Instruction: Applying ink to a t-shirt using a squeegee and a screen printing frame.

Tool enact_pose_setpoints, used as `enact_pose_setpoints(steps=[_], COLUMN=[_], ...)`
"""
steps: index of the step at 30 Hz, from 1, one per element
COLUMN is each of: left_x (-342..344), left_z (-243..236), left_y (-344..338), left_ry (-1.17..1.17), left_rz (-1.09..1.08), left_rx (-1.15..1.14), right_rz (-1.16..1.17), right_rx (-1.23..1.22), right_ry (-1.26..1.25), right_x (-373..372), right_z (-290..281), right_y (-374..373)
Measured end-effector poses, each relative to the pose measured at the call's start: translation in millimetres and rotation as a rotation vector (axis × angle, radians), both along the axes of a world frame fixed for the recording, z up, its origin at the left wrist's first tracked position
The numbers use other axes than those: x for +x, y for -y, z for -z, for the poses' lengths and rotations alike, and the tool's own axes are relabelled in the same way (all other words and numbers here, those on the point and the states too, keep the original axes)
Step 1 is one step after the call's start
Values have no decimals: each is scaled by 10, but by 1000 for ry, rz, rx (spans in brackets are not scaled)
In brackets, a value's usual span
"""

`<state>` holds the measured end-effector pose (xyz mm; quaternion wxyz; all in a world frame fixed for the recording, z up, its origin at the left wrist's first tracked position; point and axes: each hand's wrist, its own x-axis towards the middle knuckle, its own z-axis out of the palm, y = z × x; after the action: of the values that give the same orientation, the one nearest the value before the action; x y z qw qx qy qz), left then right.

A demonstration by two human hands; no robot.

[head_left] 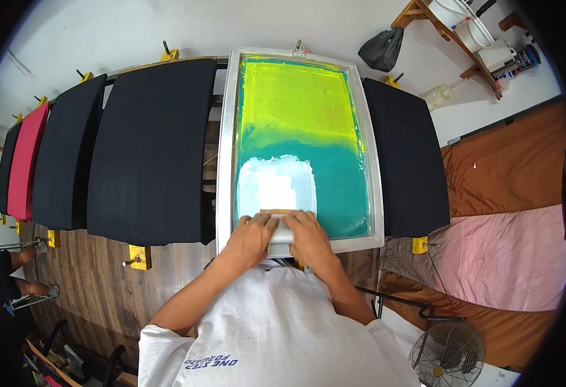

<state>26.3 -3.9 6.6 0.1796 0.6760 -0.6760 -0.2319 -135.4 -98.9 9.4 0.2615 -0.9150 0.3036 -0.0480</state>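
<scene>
Both hands grip a squeegee (281,229) at the near end of a screen printing frame (374,193). My left hand (252,237) wraps its left side, and my right hand (308,237) closes round the right, thumbs close together. White ink (276,180) lies on the teal mesh (341,187) just beyond the squeegee, in a block with a ragged far edge. The far half of the mesh is yellow-green (296,97). The squeegee's lower edge is hidden by my fingers. Whatever lies under the frame is out of sight.
Boards covered in black fabric (151,148) stand in a row to the left, one of them red (28,161). Another black board (405,158) is close on the right. Yellow clamps (140,257) stick out below. A fan (447,355) stands at lower right.
</scene>
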Motion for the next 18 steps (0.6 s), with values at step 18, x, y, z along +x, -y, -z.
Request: enact_pose_setpoints(steps=[18], left_x=[55], left_z=[297], left_y=[123], left_ry=[49], left_rz=[-50], left_rx=[-133], right_rz=[49], right_rx=[-83], right_ry=[-114], right_x=[163], right_z=[33], right_y=[132])
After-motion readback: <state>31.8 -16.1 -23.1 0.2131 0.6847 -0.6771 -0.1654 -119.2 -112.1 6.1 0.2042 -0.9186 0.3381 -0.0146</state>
